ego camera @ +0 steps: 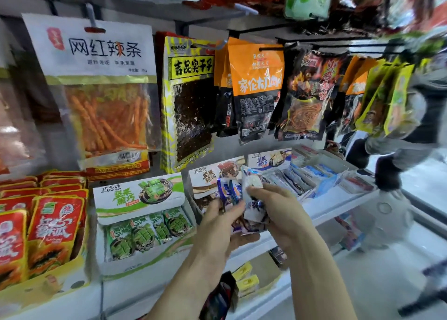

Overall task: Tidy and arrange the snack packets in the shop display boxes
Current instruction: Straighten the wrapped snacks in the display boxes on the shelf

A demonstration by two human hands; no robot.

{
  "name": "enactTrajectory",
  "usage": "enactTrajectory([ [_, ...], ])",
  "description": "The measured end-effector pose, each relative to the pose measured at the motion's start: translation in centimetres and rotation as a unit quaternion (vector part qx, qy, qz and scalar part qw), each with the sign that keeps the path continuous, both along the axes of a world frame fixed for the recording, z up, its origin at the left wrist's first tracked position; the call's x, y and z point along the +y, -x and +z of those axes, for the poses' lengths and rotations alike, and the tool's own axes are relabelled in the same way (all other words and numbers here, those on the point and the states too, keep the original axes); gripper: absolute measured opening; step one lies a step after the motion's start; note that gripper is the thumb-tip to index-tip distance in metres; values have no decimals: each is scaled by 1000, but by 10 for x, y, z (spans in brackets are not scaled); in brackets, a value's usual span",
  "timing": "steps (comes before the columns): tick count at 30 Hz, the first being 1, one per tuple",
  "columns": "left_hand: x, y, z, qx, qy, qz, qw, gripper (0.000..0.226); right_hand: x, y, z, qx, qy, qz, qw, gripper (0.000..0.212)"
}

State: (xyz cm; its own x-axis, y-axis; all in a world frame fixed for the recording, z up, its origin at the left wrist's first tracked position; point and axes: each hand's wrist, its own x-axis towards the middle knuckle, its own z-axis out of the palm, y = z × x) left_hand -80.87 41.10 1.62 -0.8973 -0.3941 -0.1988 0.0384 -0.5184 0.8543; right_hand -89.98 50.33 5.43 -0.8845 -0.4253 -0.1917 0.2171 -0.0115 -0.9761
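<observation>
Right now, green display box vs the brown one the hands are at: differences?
The green display box shows green lid art; the brown display box shows brown. The green box's packets stand in a visible row, untouched; the brown box's contents are mostly hidden behind the left hand and right hand, which hold blue-and-white packets in front of it. Both sit on the same white shelf with upright printed lids.

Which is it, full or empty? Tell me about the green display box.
Partly full. The green display box holds a few green packets standing in a row behind its front wall; how many lie behind them cannot be told.
</observation>
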Motion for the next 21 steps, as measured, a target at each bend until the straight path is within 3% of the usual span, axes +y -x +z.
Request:
enactTrajectory([
  [2, 7, 4, -3, 0, 8, -3, 1000, 64, 13, 6, 4, 16, -6, -5, 1000, 22],
  [5, 15, 10, -3, -5, 30, 28, 999, 72, 28, 14, 7, 46, -23, 13, 999, 19],
  [7, 20, 17, -5, -28, 41, 64, 997, 92, 36, 19, 4, 53, -18, 21, 998, 17],
  [11, 38, 38, -4, -30, -2, 74, 997, 71, 44, 35, -10, 51, -22, 31, 998, 16],
  [14, 60, 54, 0, -45, -46, 85, 994, 88, 49, 47, -23, 41, -31, 42, 998, 8],
  [15, 66, 57, 0, -53, -59, 95, 992, 79, 52, 51, -27, 22, -28, 44, 998, 10],
  [18, 88, 71, 3, -82, -94, 107, 986, 21, 68, 66, -33, -27, -43, 84, 995, 8],
  [21, 106, 86, 7, -97, -98, 127, 982, 19, 85, 90, -35, -51, -51, 137, 988, 15],
])
